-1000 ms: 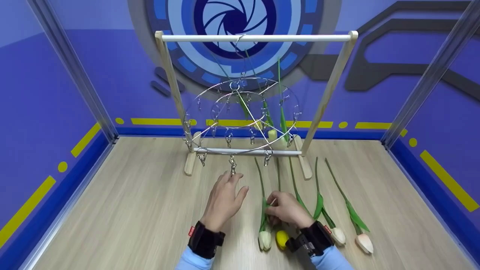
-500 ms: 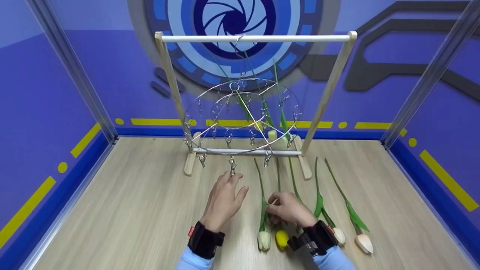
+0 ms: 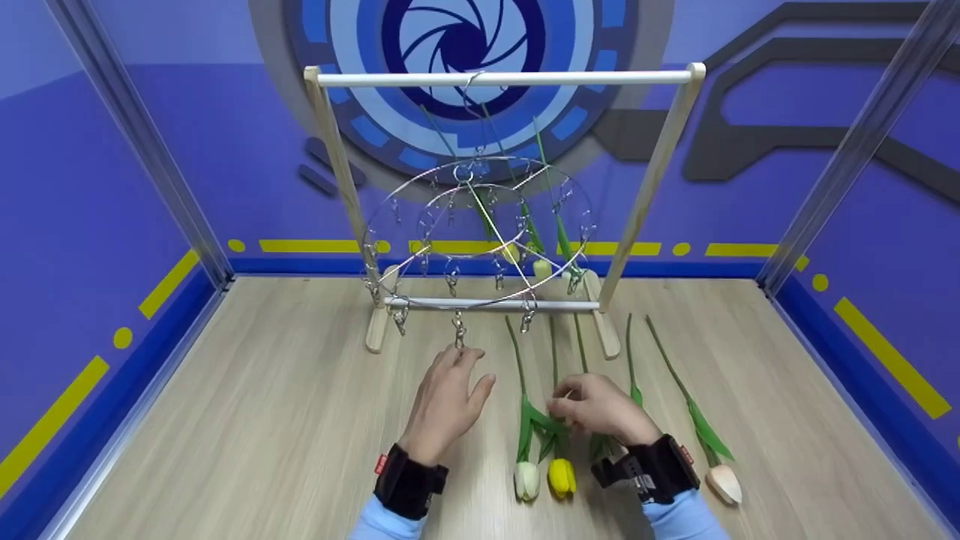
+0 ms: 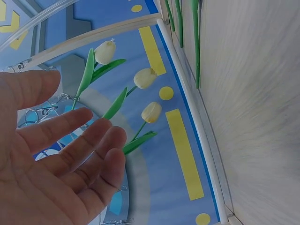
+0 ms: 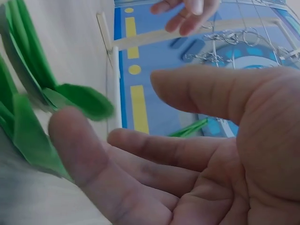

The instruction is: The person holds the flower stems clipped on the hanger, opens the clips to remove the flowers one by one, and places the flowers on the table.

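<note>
My left hand (image 3: 448, 409) is held open with spread fingers, its fingertips close by a metal clip (image 3: 459, 330) hanging from the round wire hanger. The left wrist view shows nothing in that palm (image 4: 51, 178). Over the tulips on the table is my right hand (image 3: 600, 409), loosely bent. In the right wrist view its thumb and fingers stand apart with nothing between them, next to green leaves (image 5: 79, 101). A yellow tulip (image 3: 561, 478) and a white tulip (image 3: 526, 481) lie left of it, a pale pink tulip (image 3: 724, 484) farther right. The hand and wristband hide other blooms.
The hanger hangs from the white top bar (image 3: 570, 78) of a wooden-sided rack (image 3: 652, 180). Three pale tulips hang from its clips upside down, one bloom (image 4: 105, 51) clearest in the left wrist view. Patterned walls (image 3: 150, 150) enclose the wooden table (image 3: 262, 420).
My right hand has shifted right, off the white and yellow tulips' leaves, uncovering them. The stem of a hanging tulip has swung slightly left. My left hand has stayed put.
</note>
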Demonstrator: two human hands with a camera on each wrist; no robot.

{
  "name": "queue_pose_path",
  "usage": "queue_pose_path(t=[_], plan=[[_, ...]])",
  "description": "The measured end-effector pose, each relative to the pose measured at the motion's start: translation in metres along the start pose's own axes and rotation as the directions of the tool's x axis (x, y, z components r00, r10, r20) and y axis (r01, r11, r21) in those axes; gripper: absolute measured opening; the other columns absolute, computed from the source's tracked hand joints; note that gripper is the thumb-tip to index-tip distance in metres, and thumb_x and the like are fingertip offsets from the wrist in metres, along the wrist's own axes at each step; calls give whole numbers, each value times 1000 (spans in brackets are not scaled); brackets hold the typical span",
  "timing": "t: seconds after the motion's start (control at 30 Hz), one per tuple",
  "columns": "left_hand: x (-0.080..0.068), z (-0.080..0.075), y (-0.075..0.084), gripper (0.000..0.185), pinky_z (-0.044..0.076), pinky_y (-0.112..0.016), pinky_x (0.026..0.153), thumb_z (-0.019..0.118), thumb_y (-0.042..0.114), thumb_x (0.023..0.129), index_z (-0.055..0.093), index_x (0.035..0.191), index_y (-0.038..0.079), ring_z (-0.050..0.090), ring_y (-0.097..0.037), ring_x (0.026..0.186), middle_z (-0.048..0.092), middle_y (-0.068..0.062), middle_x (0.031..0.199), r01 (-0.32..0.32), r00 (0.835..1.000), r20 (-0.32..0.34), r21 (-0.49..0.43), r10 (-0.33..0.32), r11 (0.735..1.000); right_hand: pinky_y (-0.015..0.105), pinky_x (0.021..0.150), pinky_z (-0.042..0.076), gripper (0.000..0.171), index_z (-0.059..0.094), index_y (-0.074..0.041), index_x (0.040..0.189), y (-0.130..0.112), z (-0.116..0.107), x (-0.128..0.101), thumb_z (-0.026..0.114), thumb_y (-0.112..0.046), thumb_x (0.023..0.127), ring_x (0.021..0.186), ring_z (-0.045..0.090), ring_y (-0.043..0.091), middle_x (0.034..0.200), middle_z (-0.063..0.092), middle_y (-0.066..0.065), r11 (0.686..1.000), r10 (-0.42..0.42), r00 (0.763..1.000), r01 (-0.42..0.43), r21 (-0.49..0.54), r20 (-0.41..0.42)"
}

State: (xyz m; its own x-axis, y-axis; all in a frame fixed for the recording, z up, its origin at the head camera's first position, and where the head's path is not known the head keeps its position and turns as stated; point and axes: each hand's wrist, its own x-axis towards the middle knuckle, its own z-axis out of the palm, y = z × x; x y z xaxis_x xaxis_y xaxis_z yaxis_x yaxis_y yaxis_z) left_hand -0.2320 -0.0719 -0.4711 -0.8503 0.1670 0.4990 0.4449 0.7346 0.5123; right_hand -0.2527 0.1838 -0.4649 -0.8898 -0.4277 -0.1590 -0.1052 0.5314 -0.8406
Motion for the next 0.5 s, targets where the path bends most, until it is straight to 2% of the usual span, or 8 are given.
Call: queue_pose_path(t=[0.3, 0.5], plan=[[-2, -1, 4, 32, 52, -49, 97, 70, 18, 98, 68, 124, 0, 63, -35, 115, 68, -19, 120, -13, 1000, 6, -10, 14, 1000, 45, 68, 61, 33, 67, 8, 118, -2, -12, -6, 66, -20, 100, 72, 70, 22, 91, 71, 19, 999, -9, 998, 7, 32, 70], [-2, -2, 10, 33, 53, -47, 97, 69, 20, 98, 68, 126, 1, 63, -33, 114, 67, -15, 121, -10, 999, 34, -56, 12, 998, 50, 71, 61, 36, 65, 10, 120, 0, -19, -10, 65, -21, 101, 74, 71, 27, 92, 72, 19, 999, -39, 997, 37, 19, 65]])
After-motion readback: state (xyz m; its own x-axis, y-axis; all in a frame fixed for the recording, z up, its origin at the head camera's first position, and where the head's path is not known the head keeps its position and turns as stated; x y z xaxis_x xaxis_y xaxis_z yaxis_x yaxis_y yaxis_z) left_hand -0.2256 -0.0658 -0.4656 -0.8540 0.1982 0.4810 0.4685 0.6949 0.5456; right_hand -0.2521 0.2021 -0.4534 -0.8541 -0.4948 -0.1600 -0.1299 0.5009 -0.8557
